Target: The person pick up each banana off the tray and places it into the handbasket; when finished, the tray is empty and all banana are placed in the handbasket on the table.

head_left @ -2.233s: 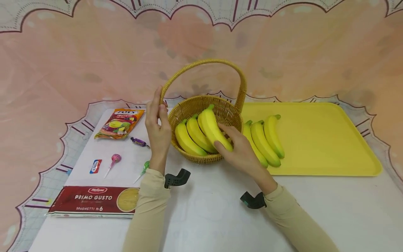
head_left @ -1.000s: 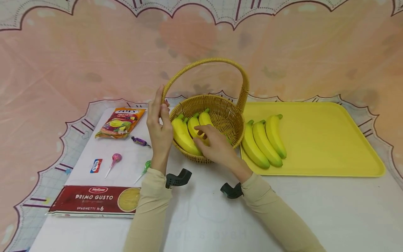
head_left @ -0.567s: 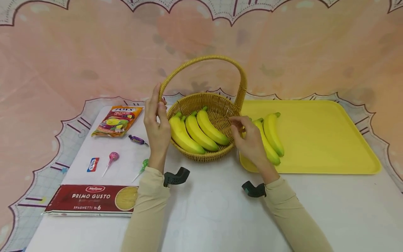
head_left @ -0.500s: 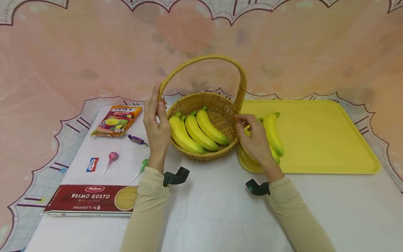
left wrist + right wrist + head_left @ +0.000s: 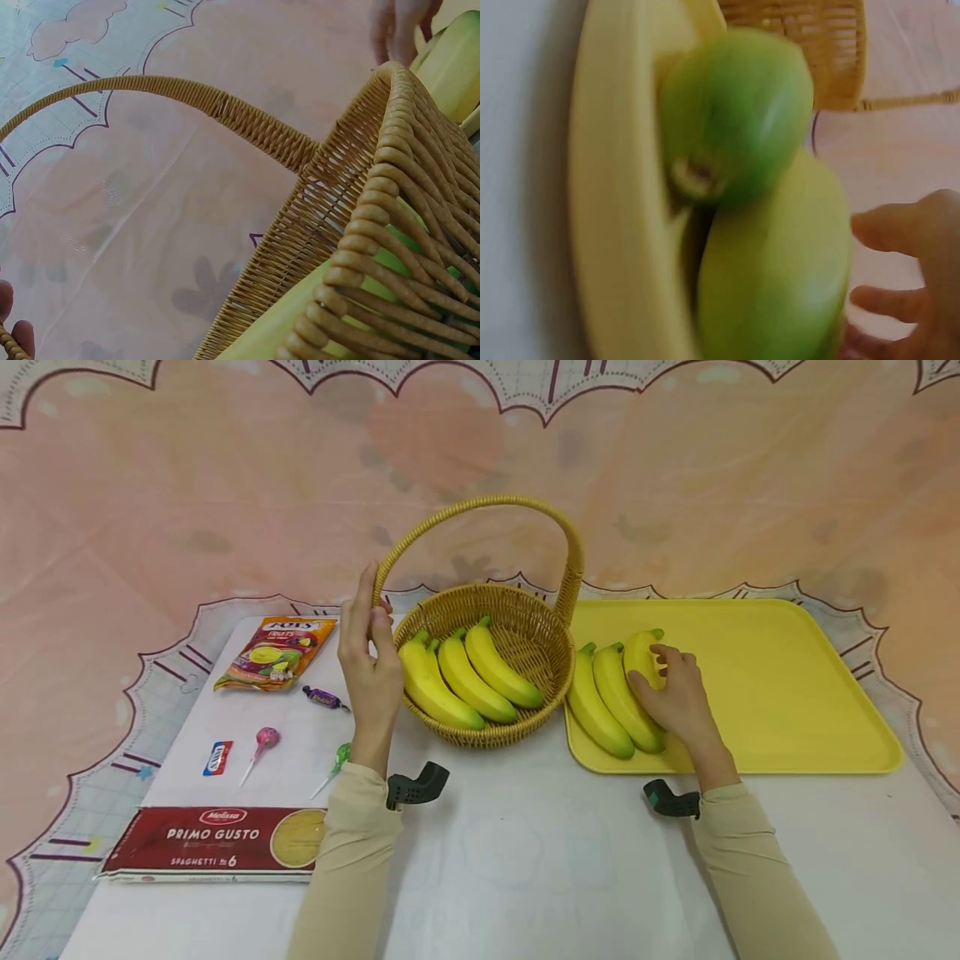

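A wicker basket point(image 5: 558, 660) with a tall handle point(image 5: 480, 503) holds three yellow bananas point(image 5: 465, 672). My left hand point(image 5: 373, 610) stands upright at the handle's left base and pinches it between thumb and fingers point(image 5: 6, 300). To the right, a yellow tray point(image 5: 787, 693) carries three more bananas. My right hand point(image 5: 663, 672) lies on the rightmost banana point(image 5: 639, 652), fingers curled over it while it rests on the tray. In the right wrist view the bananas' green ends point(image 5: 735, 112) fill the picture, with my fingers point(image 5: 907, 225) at the right edge.
Left of the basket lie a candy bag point(image 5: 273, 652), a wrapped sweet point(image 5: 324, 697), two lollipops point(image 5: 262, 739), a small packet point(image 5: 217, 757) and a red spaghetti pack point(image 5: 217, 843). A pink cloth rises behind the white table.
My right hand laid the three bananas in the basket, let go, and moved right onto the tray's bananas. My left hand stayed at the handle.
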`<state>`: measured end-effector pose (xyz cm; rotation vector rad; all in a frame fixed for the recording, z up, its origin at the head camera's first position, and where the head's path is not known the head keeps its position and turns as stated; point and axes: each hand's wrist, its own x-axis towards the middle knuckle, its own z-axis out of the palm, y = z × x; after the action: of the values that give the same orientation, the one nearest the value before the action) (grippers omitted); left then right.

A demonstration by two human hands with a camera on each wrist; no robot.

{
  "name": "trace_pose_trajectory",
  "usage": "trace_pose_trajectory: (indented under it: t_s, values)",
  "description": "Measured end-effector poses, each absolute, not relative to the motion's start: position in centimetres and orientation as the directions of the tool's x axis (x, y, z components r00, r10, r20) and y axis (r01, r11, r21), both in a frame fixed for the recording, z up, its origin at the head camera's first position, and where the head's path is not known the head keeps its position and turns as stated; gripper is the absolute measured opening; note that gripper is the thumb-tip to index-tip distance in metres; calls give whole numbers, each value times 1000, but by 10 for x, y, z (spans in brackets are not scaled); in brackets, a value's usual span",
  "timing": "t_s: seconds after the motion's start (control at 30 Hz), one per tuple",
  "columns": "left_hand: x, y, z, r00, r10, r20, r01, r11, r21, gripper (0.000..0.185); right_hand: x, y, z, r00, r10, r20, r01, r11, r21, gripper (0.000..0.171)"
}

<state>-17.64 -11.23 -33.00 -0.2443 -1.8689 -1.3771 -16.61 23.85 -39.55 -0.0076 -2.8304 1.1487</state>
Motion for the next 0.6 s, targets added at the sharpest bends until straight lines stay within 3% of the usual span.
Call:
trace_pose_trajectory:
  t_s: [0.2,0.6]
  values:
    - [-176,-113,-329,-678,-282,678,562,396,726,39,-165,251,-403,-996,-4,-88,57,732,-679,73]
    - [-178,-113,-329,-683,-273,677,566,389,727,39,-145,257,-397,-1000,-9,-16,5,684,-729,70]
